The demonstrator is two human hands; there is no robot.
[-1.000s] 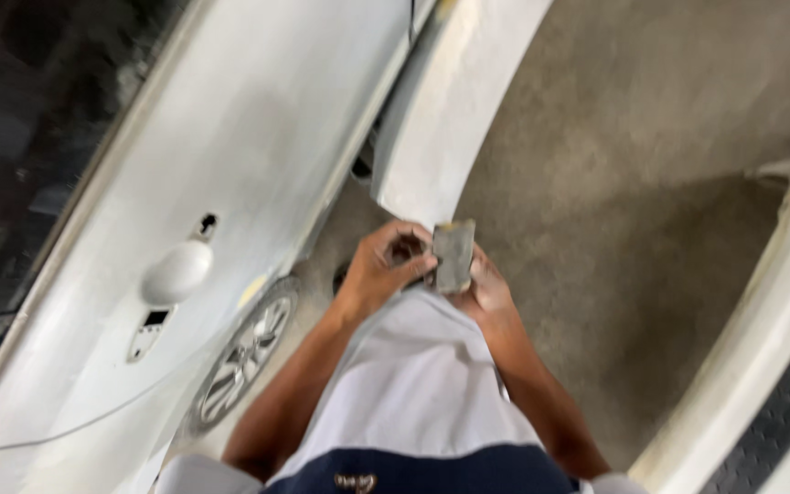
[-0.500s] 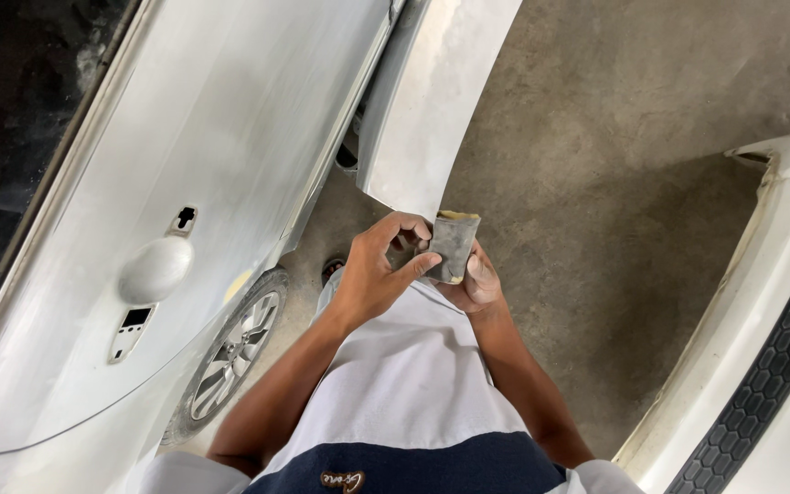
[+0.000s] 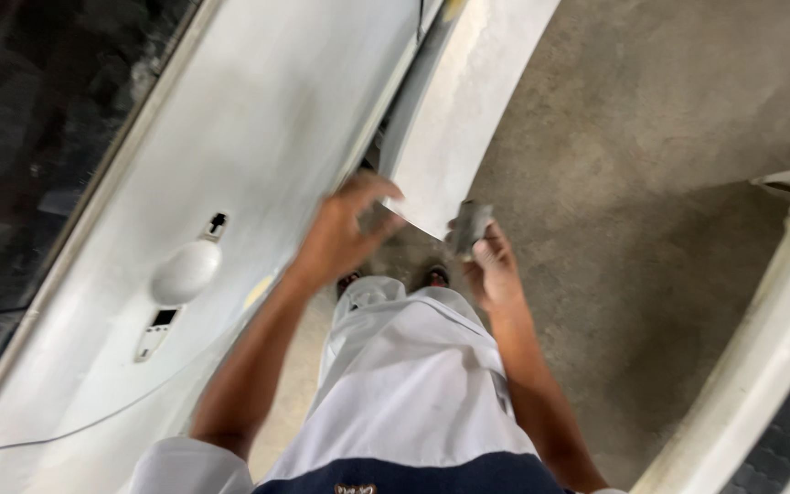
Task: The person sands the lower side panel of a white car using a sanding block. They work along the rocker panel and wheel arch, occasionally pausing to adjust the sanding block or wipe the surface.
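Hands at the white car door

My right hand (image 3: 491, 265) has its fingers closed on a grey sanding block (image 3: 471, 225); my left hand (image 3: 345, 229) hangs spread wide, empty, beside the door panel (image 3: 258, 155).

The light is soft and even, not very bright. The white car door (image 3: 258, 183) shines a little. The car window (image 3: 38, 137) is dark with faint reflections. The left hand (image 3: 345, 233) is smeared with blur. The concrete floor (image 3: 651, 183) looks dull and grainy.
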